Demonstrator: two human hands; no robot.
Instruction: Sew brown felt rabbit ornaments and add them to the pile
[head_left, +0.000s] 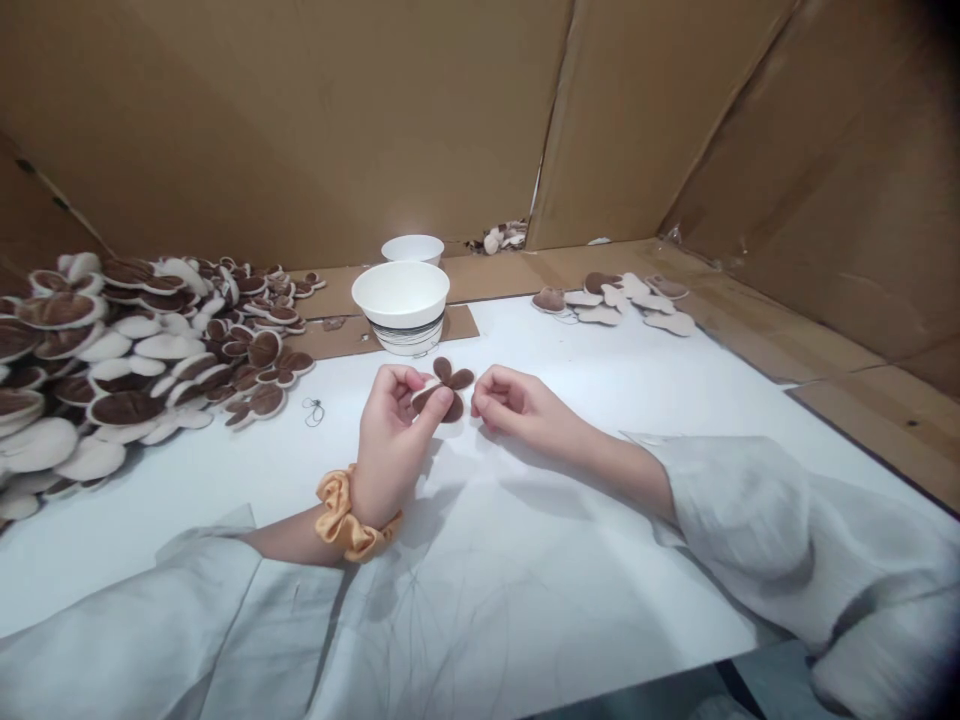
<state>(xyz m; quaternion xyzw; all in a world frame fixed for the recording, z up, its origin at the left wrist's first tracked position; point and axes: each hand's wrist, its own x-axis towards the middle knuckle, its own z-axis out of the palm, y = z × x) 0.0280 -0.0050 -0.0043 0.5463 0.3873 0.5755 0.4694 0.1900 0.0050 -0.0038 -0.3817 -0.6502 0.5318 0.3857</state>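
A small plush piece (453,408), brown on its face with a cream edge and rounded ear-like lobes, is pinched between the thumb and fingers of my left hand (391,425). An orange scrunchie (352,520) circles my left wrist. Just right of the piece, my right hand (514,403) has its fingers curled and pressed together. Whatever it pinches, if anything, is too small to make out. Beyond my left hand stands a white bowl (409,342) with dark thread wound around its outside. A little tangle of dark thread (313,411) lies on the white table.
A large heap of brown and cream plush pieces (142,350) covers the left side. Several more pieces (615,298) lie at the back right. Behind the first bowl is a second white bowl (412,246). Cardboard walls (337,120) enclose the white tabletop (600,570).
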